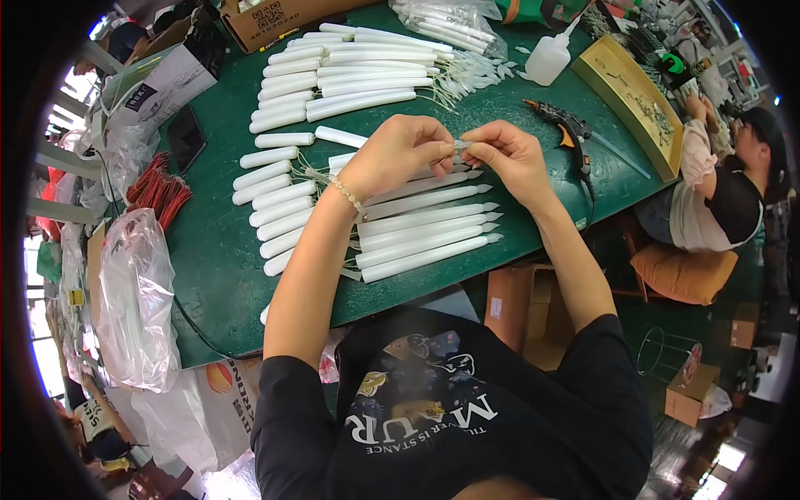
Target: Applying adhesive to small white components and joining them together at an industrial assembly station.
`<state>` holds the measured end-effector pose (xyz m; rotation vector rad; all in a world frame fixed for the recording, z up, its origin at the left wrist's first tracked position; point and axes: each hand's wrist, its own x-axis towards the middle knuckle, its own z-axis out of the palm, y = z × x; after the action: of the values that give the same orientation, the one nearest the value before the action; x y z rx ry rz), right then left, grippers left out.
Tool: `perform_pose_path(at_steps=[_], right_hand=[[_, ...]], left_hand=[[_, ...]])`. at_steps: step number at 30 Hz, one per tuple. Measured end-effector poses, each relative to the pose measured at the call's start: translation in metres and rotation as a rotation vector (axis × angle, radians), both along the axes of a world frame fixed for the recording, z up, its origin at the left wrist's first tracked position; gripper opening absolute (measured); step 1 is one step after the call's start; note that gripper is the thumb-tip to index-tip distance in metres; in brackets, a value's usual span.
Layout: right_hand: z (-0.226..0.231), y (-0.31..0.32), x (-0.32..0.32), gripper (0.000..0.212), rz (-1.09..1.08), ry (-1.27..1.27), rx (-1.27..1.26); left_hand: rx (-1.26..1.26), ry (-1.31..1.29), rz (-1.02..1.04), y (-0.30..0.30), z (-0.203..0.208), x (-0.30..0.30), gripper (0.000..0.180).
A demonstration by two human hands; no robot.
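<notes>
My left hand (406, 152) and my right hand (507, 158) meet above the table, fingertips pinched together on a small pale translucent piece (459, 145). The fingers cover much of it, so its exact shape is hidden. Under and beside my hands lie white candle sticks (429, 235) in a row, several with pointed flame-shaped tips at their right ends. Shorter white tubes (271, 185) lie left of my left wrist, with thin wires at their ends. Another white stick (341, 137) lies just beyond my left hand, its right end hidden.
Farther back lie more white sticks (367, 71), with wired translucent tips (471, 75) beside them. A white squeeze bottle (548, 60), a glue gun (569, 133) and a shallow box (631, 104) of small parts stand right. Red wires (160, 190) and a phone (186, 137) lie left.
</notes>
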<state>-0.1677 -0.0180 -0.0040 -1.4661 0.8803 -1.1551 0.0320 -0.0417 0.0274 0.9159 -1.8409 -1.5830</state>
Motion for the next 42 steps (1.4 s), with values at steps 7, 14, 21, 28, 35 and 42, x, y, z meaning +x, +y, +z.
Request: perform_pose_path(at_steps=[7, 14, 21, 28, 35, 42], right_hand=[[-0.002, -0.003, 0.0, 0.015, -0.061, -0.03, -0.008], [-0.003, -0.003, 0.0, 0.015, -0.081, -0.022, 0.0], [-0.003, -0.002, 0.0, 0.015, -0.06, -0.009, -0.016], [-0.004, -0.001, 0.0, 0.014, -0.047, -0.011, -0.008], [-0.003, 0.0, 0.0, 0.013, -0.041, 0.011, -0.023], [-0.004, 0.001, 0.0, 0.014, -0.062, -0.021, -0.055]], left_hand=[[-0.088, 0.011, 0.046, -0.001, -0.003, -0.001, 0.022], [-0.16, -0.078, 0.139, 0.0, -0.006, -0.007, 0.019], [-0.102, -0.01, 0.151, -0.002, -0.009, -0.007, 0.015], [-0.051, -0.013, 0.164, 0.0, -0.008, -0.007, 0.015], [-0.066, -0.028, 0.19, 0.001, -0.009, -0.01, 0.014], [-0.042, 0.012, 0.25, 0.006, -0.007, -0.015, 0.014]])
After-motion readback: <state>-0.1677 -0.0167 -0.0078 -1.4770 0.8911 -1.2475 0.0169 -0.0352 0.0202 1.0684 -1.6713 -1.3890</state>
